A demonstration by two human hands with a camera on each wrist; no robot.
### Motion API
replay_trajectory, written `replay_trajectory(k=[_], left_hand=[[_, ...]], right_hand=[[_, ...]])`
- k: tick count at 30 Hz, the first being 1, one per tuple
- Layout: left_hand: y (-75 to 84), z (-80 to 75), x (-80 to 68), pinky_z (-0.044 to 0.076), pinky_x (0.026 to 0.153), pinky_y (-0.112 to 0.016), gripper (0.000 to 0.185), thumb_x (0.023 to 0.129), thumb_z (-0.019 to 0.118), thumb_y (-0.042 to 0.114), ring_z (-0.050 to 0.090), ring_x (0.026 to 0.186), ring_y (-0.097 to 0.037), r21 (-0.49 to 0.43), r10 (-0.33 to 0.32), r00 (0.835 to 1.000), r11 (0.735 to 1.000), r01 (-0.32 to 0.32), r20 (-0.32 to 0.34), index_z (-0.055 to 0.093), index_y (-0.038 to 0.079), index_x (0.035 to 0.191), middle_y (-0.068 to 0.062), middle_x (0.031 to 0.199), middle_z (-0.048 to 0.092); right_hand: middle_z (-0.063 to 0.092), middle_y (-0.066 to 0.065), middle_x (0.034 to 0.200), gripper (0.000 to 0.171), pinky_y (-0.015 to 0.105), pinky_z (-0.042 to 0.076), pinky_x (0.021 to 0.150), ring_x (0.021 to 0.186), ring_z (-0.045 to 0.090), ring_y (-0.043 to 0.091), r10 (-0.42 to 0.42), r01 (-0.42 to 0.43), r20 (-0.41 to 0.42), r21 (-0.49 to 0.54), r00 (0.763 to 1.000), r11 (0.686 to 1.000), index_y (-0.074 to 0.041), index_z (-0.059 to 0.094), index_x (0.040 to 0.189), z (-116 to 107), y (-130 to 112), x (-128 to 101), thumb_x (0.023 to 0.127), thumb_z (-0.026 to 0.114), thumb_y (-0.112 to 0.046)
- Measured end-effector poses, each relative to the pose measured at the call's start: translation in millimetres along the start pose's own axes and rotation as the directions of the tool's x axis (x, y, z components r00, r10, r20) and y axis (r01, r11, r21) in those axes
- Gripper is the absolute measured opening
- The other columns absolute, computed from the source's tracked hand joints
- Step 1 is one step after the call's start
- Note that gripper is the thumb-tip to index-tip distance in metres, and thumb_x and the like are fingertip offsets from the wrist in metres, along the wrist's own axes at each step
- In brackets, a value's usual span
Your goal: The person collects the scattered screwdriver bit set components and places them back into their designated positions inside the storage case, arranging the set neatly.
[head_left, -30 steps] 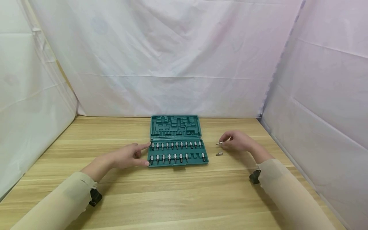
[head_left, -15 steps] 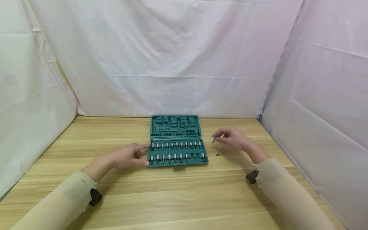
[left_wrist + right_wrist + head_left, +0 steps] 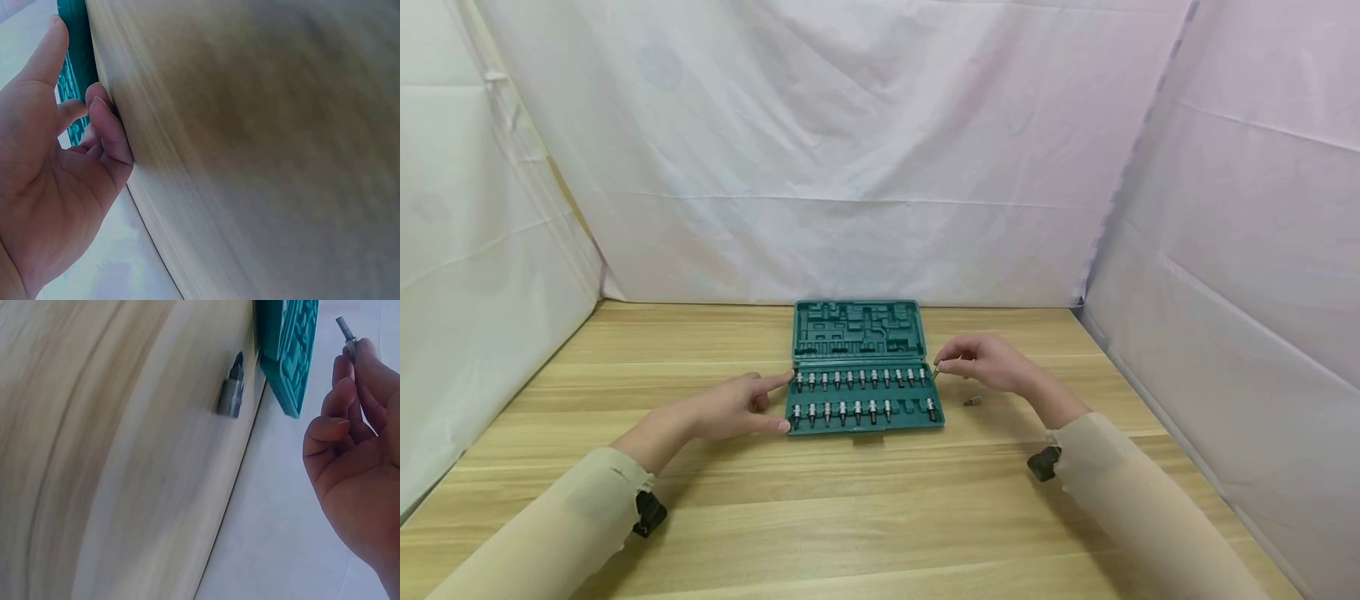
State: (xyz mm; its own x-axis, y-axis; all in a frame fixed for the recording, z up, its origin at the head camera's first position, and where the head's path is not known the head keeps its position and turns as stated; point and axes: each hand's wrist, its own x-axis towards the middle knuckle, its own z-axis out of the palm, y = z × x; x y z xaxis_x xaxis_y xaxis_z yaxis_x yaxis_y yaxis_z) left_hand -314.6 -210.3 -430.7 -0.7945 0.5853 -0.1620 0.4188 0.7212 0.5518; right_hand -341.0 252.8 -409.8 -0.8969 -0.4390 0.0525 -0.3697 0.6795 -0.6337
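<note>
1. A small bit (image 3: 936,372) is pinched at the right hand (image 3: 981,362)'s fingertips (image 3: 357,351), its long axis pointing away from the fingers toward the green case (image 3: 859,398).
2. The case's right edge lies just beyond the bit tip; the two empty slots (image 3: 910,408) in the near row sit just below and ahead of the fingers.
3. The left hand (image 3: 733,407) is laid against the case's left end, fingers relaxed, index extended, thumb pressed to the edge.
4. A second bit (image 3: 972,402) is left lying on the surface (image 3: 880,508), just beneath the right fingers.
5. Compared with a second ago, the right hand has been carried leftward from beside the loose bit to the case edge; the left hand is unchanged.
</note>
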Motion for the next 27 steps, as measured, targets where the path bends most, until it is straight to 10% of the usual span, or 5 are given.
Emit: replay_trajectory(k=[27], left_hand=[[-1.0, 0.3, 1.4, 0.048, 0.089, -0.041, 0.095, 0.101, 0.077, 0.053, 0.055, 0.102, -0.021, 0.003, -0.004, 1.000, 1.000, 0.004, 0.001, 0.030, 0.017, 0.175, -0.009, 0.116, 0.058]], right_hand=[[0.079, -0.004, 0.117, 0.013, 0.034, 0.059, 0.094, 0.103, 0.071, 0.009, -0.061, 0.070, 0.211, -0.034, 0.976, 0.997, -0.021, 0.085, 0.115, 39, -28, 20, 0.106, 0.076, -0.022]])
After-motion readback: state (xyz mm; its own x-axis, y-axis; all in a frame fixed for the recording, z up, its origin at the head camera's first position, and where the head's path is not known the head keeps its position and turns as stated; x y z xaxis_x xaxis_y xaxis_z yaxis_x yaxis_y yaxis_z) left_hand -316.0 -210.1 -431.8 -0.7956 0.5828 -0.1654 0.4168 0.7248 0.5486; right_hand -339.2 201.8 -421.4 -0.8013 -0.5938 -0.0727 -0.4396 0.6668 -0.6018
